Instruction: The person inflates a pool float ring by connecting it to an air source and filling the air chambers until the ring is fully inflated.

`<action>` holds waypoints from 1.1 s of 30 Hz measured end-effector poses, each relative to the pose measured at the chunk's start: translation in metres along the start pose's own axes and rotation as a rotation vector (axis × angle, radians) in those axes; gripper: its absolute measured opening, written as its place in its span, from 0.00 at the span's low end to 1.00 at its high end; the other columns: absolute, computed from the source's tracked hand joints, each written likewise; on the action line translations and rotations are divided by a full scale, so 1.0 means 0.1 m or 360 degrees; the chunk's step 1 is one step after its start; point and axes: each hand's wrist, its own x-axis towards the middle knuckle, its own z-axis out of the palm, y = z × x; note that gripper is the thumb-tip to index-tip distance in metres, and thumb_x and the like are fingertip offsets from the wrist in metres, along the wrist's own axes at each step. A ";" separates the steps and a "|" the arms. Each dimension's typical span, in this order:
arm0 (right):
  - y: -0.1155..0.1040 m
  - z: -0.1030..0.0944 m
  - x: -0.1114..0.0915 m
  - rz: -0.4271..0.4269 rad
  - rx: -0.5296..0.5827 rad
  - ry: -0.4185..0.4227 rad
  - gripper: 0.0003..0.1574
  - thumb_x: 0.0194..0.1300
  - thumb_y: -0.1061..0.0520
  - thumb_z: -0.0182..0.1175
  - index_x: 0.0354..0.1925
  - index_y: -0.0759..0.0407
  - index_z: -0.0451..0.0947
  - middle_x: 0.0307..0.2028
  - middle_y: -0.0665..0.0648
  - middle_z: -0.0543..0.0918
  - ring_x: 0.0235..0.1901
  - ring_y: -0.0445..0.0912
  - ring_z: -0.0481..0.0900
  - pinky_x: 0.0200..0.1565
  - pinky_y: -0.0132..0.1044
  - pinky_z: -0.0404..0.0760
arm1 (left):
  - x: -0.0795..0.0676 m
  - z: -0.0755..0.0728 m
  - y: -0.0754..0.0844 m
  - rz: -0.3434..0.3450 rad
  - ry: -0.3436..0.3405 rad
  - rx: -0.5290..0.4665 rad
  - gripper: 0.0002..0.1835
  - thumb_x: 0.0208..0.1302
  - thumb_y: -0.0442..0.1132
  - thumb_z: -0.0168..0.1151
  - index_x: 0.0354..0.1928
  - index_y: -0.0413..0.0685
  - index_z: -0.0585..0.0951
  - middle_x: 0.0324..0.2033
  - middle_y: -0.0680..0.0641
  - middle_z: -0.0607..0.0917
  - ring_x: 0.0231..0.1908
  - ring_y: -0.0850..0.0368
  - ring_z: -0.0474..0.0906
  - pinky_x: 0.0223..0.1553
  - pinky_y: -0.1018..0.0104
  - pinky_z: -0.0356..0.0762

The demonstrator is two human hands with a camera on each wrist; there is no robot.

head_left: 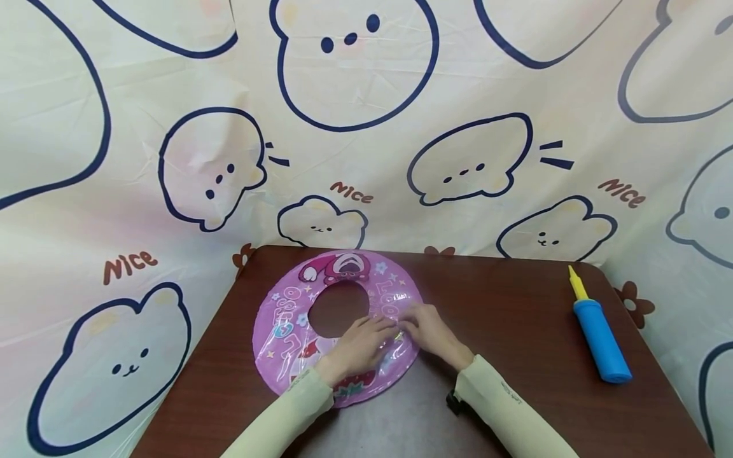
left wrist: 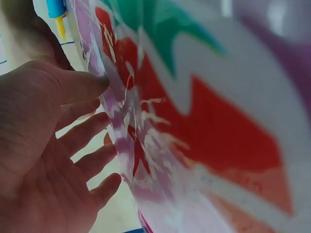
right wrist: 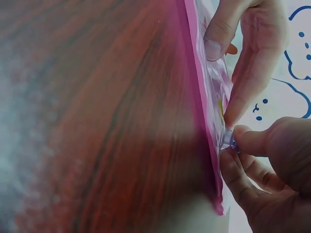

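A pink-purple inflatable swim ring (head_left: pixel 268 346) with bear and strawberry prints lies on the brown table, looking soft and partly flat. My left hand (head_left: pixel 359 346) rests over its near right part; in the left wrist view the thumb and fingers (left wrist: pixel 97 158) are fairly straight, with tips against the wrinkled vinyl. My right hand (head_left: pixel 431 329) is at the ring's right side. Its thumb and forefinger pinch a small clear valve (right wrist: pixel 229 140) standing up from the vinyl, as the right wrist view shows. Left fingertips press close beside that valve.
A blue hand pump (head_left: pixel 604 343) with a yellow nozzle (head_left: pixel 578 283) lies at the right of the brown table (head_left: pixel 504 305). Behind the table hangs a pale cloth (head_left: pixel 389 159) printed with cartoon bears.
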 end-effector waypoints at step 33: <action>0.18 0.02 0.05 0.0139 0.0133 -0.0019 0.06 0.70 0.57 0.72 0.44 0.53 0.93 0.36 0.51 0.93 0.29 0.35 0.82 0.35 0.31 0.83 | 0.10 0.03 0.08 -0.0131 -0.0265 0.0244 0.30 0.83 0.52 0.49 0.82 0.56 0.66 0.81 0.51 0.66 0.81 0.44 0.62 0.81 0.41 0.59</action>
